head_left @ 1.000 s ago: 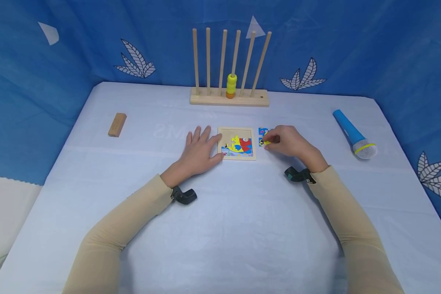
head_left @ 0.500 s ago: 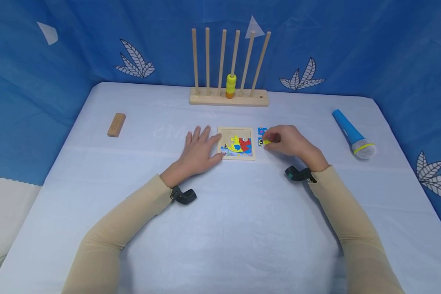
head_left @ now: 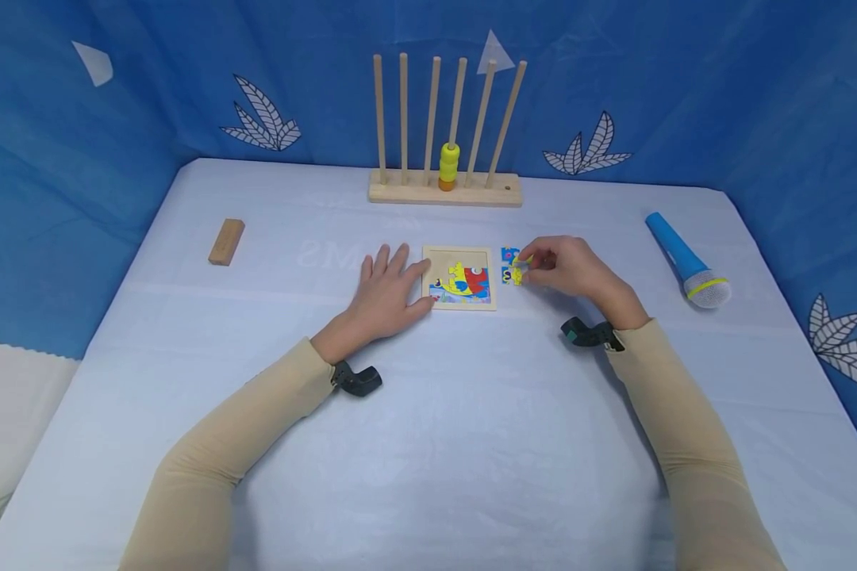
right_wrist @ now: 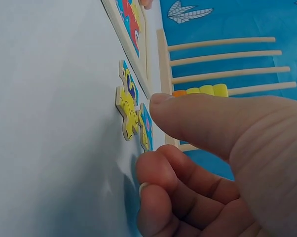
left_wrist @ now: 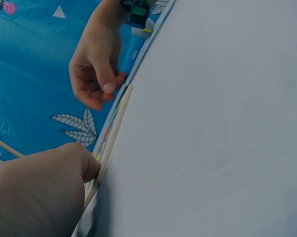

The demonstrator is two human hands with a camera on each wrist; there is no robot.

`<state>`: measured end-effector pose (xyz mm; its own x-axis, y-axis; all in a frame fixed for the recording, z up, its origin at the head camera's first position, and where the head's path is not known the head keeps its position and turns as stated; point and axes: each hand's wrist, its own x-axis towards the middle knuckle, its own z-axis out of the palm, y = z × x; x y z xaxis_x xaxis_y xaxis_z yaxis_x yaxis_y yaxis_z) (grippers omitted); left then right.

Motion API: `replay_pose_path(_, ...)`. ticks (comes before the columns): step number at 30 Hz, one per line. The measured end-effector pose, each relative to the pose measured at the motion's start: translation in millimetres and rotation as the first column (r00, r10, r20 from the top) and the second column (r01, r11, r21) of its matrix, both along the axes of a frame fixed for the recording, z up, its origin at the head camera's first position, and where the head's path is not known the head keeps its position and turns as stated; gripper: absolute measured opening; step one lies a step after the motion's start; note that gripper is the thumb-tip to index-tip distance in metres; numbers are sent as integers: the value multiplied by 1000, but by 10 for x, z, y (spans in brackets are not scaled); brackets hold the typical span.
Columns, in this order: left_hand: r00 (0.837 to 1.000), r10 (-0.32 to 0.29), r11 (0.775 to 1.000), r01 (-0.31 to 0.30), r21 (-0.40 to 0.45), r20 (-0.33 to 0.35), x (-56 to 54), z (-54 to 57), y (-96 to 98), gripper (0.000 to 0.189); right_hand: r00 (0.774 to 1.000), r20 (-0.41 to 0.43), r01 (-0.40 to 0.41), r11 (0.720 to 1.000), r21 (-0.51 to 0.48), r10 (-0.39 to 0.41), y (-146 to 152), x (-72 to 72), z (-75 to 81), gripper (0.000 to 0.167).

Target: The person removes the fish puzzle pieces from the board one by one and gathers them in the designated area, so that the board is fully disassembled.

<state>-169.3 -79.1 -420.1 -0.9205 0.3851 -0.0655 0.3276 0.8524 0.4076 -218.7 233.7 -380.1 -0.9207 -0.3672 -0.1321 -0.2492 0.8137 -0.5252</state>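
On the desk, just R of the puzzle frame, the loose puzzle pcs sit in a short col running front to back, btwn frame & R hand. R hand is the nearer one, pcs off to its L, close by its tips; thumb & fingers parted, nothing seen in them, can't tell if touching. L hand lies spread, thumb & index at frame's L edge.
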Motion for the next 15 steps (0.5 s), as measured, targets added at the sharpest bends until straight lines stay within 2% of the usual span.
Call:
replay_pose_path(5,1000,4,1000,-4,1,5,4,0,-10,68,1000,19,17,1000,7,-17,-23,4,26,29)
replay_pose_path(10,1000,-1,1000,1,4,-5,-2,-18,-16,68,1000,4,-4,1000,0,4,-74,1,54,29)
replay_pose_path(15,1000,-7,1000,7,18,-20,-5,-31,-14,67,999,36,-21,1000,-12,21,-252,-55,100,32)
